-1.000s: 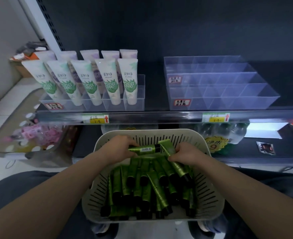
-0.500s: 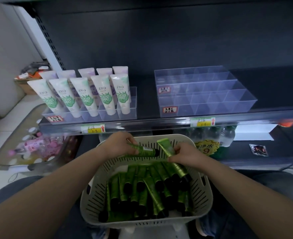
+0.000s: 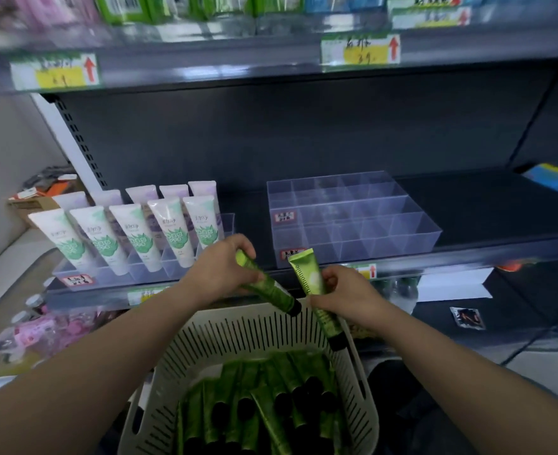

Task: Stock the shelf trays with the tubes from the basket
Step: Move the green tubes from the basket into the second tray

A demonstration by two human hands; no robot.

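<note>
Green tubes (image 3: 264, 405) with black caps lie packed in the white slotted basket (image 3: 238, 320) at the bottom of the view, caps mostly pointing toward the person. Two more are out of it, held above its far rim. The left hand (image 3: 220, 269) has its fingers curled round the first tube (image 3: 271, 289), which slants down to the right with its black cap lowest. The right hand (image 3: 346, 295) pinches the second tube (image 3: 307, 274) near its middle between thumb and fingers. This one stands nearly upright, flat crimped end up and cap down over the basket's rim. The two held tubes sit just beside each other, and the cap of the first may be touching the second, though the blur makes that hard to tell. Beyond the hands, on the dark shelf (image 3: 474, 208), stands a clear tray (image 3: 353, 218) divided into rows of compartments. To its left a second clear tray (image 3: 226, 224) carries two rows of white tubes (image 3: 136, 238) standing cap down. Price labels (image 3: 359, 50) hang on the edge of the shelf above.
</note>
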